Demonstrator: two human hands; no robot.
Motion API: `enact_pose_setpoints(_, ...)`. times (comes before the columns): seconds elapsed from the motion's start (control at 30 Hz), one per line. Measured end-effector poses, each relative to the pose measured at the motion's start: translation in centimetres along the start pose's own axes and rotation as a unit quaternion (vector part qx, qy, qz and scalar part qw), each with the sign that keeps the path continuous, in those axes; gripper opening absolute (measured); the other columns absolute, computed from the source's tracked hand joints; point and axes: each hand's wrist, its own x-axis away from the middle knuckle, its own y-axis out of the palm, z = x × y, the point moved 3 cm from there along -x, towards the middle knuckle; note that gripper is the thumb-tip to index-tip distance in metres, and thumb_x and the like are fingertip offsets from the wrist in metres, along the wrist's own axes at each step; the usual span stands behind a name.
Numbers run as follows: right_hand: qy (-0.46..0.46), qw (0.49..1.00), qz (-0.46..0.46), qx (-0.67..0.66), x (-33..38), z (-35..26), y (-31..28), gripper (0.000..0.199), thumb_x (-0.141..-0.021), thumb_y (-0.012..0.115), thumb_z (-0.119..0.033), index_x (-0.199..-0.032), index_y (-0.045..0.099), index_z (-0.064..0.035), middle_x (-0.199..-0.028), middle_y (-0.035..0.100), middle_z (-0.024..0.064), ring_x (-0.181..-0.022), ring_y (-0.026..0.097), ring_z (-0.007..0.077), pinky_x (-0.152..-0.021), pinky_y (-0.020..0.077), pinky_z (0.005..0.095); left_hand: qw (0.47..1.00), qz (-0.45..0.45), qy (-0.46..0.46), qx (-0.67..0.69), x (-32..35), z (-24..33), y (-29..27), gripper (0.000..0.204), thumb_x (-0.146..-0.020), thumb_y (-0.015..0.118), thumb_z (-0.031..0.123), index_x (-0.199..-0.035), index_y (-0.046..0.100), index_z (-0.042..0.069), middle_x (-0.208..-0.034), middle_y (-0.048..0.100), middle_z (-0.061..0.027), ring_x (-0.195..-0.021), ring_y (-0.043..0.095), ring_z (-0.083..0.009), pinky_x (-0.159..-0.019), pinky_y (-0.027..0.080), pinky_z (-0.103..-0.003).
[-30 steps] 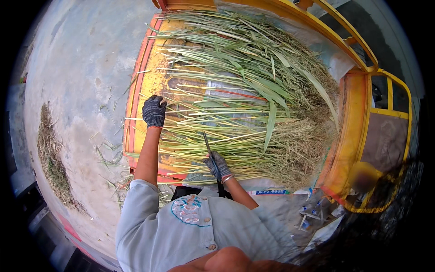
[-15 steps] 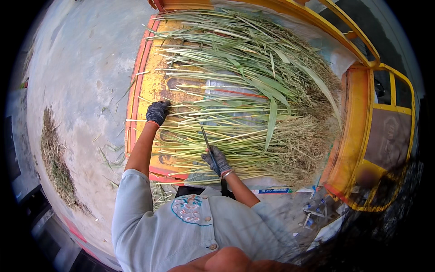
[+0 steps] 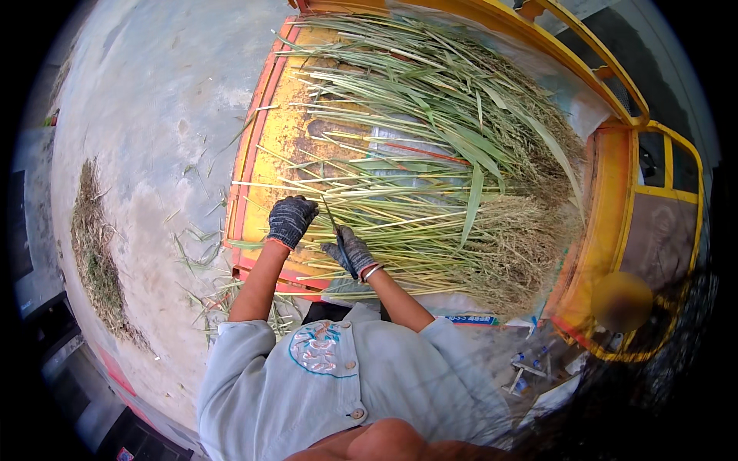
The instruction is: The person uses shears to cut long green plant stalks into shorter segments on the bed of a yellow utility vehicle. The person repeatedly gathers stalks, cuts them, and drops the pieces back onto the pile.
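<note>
We see a person in a pale blue shirt [image 3: 338, 384] leaning over a yellow cart bed [image 3: 280, 173] with an orange rim, loaded with cut grain stalks [image 3: 430, 177]. The stalks lie across the bed, pale cut ends toward the person's left, seed heads [image 3: 523, 253] bunched at the right.

Left hand [image 3: 290, 220]: in a dark knit glove, fingers curled down and closed over a few stalk ends near the bed's left edge. It presses on them; we cannot tell how many it grips.

Right hand [image 3: 350, 250]: also gloved, just beside the left, closed around the handle of a thin dark blade [image 3: 332, 219]. The blade points up and away from the person, lying across the stalks between the two hands. A light band shows at the right wrist.

The stalks in hand are those at the near edge of the pile, closest to the person's chest.

Around the cart: grey concrete ground [image 3: 154, 115] to the left, with loose leaf scraps [image 3: 204, 253] scattered beside the orange rim. Farther left, well apart from the cart, a long heap of dry straw [image 3: 96, 261]. Yellow railing [image 3: 615, 77] curves around the far and right sides. At lower right, near the cart corner, small items too blurred to identify.
</note>
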Motion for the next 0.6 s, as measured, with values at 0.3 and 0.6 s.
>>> enact_pose_setpoints(0.3,-0.035,0.994,0.085,-0.066,2.3,0.1,1.9,0.032,-0.073,0.069,-0.032,-0.077,0.050,-0.0063,-0.065,0.055,0.0123,-0.060,0.053,0.0290,-0.058,0.0440,0.0362,0.980,0.082,0.040,0.178,4.4,-1.1,4.4,0.018,-0.075,0.061,0.022,-0.082,0.066,0.007,-0.080,0.062,-0.0146,-0.076,0.058,-0.0323,-0.068,0.046,-0.042)
enact_pose_setpoints(0.6,0.016,0.993,0.096,-0.067,3.2,4.0,-1.3,0.031,-0.073,0.071,-0.029,-0.082,0.053,-0.0054,-0.072,0.057,0.0104,-0.066,0.055,0.0224,-0.064,0.0453,0.0324,0.885,0.204,-0.412,-0.079,3.4,-16.5,0.9,0.053,-0.068,0.067,0.033,-0.112,0.055,0.006,-0.123,0.046,-0.0217,-0.109,0.049,-0.0314,-0.088,0.042,-0.040)
